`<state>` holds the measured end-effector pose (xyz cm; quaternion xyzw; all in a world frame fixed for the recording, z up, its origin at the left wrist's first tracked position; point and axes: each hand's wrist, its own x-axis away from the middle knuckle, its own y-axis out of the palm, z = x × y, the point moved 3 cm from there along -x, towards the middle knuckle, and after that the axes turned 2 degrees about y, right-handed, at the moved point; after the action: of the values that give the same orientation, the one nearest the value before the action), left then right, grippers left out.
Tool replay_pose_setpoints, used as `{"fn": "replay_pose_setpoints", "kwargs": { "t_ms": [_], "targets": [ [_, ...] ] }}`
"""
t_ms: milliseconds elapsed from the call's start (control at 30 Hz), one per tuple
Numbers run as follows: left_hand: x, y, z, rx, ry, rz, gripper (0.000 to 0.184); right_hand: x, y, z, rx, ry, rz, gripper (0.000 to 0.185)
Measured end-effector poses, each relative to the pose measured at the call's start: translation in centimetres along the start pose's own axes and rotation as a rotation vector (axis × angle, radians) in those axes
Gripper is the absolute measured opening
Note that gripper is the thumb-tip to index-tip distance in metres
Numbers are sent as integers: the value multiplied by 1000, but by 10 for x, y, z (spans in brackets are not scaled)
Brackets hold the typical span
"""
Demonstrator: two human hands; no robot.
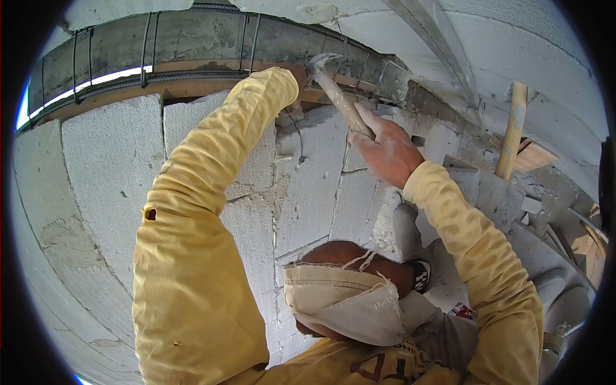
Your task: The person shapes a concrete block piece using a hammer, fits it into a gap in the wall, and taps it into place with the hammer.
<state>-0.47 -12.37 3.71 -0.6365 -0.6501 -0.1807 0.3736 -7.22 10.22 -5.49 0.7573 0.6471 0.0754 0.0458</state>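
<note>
My right hand (pixel 389 153) is closed around the wooden handle of a claw hammer (pixel 341 102). The hammer slants up and to the left, its metal head (pixel 321 61) level with the reinforcing steel. Reaching up to the top of the block wall, my left hand (pixel 298 72) is right beside the hammer head. Its fingers are hidden by the yellow sleeve and the hammer, so what they hold does not show. A wooden board (pixel 186 92) runs along the wall top beneath the steel bars (pixel 192 76). A thin bent wire (pixel 299 138) hangs down below my left hand.
White block wall (pixel 112 160) fills the view ahead. Ribbed bars with stirrups (pixel 146 48) cross the upper left under a concrete beam. At the right stands a wooden post (pixel 513 131) among rubble and boards. My bent leg, in frayed light shorts (pixel 346 298), is close below.
</note>
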Motion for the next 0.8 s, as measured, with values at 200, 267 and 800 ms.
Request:
{"fn": "replay_pose_setpoints", "kwargs": {
  "t_ms": [200,267,800],
  "targets": [
    [6,0,-6,85,-33,-20,49,5,10,1,-16,49,37,64],
    [-4,4,-4,1,-27,-26,49,2,7,4,3,64,-23,64],
    [-8,5,-3,-13,-10,-129,49,6,0,5,-172,179,7,63]
  ]
}}
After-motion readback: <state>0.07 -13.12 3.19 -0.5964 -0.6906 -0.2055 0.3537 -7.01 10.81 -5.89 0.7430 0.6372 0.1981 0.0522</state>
